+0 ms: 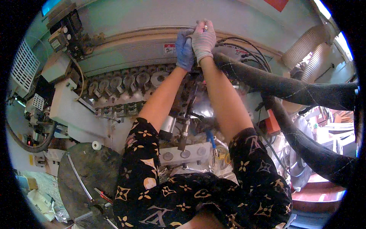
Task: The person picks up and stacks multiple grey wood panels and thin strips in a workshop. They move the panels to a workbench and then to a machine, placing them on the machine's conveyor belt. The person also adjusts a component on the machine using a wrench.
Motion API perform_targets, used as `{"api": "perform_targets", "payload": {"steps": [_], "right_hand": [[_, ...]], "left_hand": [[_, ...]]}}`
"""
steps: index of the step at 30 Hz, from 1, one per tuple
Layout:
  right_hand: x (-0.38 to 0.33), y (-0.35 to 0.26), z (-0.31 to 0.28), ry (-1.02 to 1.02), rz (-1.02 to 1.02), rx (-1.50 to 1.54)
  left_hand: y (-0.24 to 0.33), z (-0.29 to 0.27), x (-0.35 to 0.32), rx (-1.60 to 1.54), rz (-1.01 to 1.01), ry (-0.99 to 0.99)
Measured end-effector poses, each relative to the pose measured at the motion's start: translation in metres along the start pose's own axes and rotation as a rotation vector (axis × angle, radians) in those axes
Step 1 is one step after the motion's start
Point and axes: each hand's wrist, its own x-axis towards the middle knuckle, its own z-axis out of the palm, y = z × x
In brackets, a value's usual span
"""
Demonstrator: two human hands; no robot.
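Observation:
Both my arms reach up and forward to the long beam [141, 47] of a large machine. My left hand [185, 49], in a blue glove, is closed beside my right hand, and what its fingers hold is hidden. Pressed against it, my right hand [203, 41] wears a pale striped glove. Its fingers are curled, with a small shiny bit at the fingertips, too small to name. Below the hands is a dark metal machine head [190, 89]. A row of round metal rollers [126, 81] runs under the beam on the left.
Thick black hoses [282, 82] cross the right side, near beige ducts [305, 57]. A round dark tabletop [89, 171] at lower left bears a white tape roll [97, 145] and a red-handled tool [103, 195]. A white panel with round gauges [185, 154] stands below my arms.

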Motion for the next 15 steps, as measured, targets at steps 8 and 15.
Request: {"api": "perform_targets", "payload": {"steps": [8, 15], "right_hand": [[-0.007, -0.008, 0.002, 0.013, -0.014, 0.05], [0.002, 0.006, -0.003, 0.078, -0.132, -0.013]], "left_hand": [[-0.028, -0.004, 0.029, -0.166, -0.222, 0.0], [-0.001, 0.017, 0.011, -0.171, -0.251, 0.028]]}}
